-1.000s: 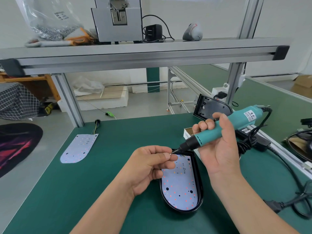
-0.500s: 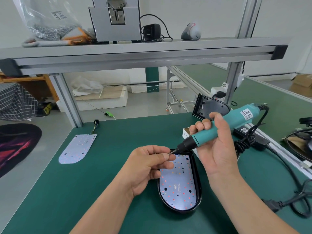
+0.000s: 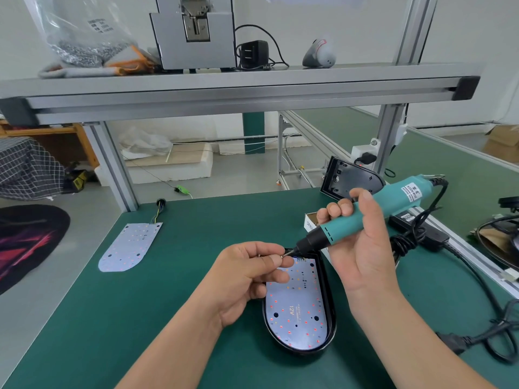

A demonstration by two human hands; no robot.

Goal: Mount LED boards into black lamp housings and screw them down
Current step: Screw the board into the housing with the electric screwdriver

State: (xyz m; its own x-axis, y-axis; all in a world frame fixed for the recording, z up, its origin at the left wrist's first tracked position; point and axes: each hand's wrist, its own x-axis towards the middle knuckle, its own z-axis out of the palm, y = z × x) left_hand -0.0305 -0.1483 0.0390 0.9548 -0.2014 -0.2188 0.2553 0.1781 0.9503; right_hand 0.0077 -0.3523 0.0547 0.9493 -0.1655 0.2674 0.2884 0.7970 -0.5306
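Screwdriver (image 3: 365, 217) gripped in right hand (image 3: 362, 248), tip meeting screw (image 3: 282, 256) pinched by left hand (image 3: 250, 279); I see board (image 3: 297, 307) seated in housing (image 3: 332, 327), worktop (image 3: 168, 304) near edge.

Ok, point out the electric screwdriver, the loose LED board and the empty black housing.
electric screwdriver (image 3: 396, 192): head view, teal upper body beside the label.
loose LED board (image 3: 130, 245): head view, middle of its white face.
empty black housing (image 3: 348, 178): head view, inner face of the shell.
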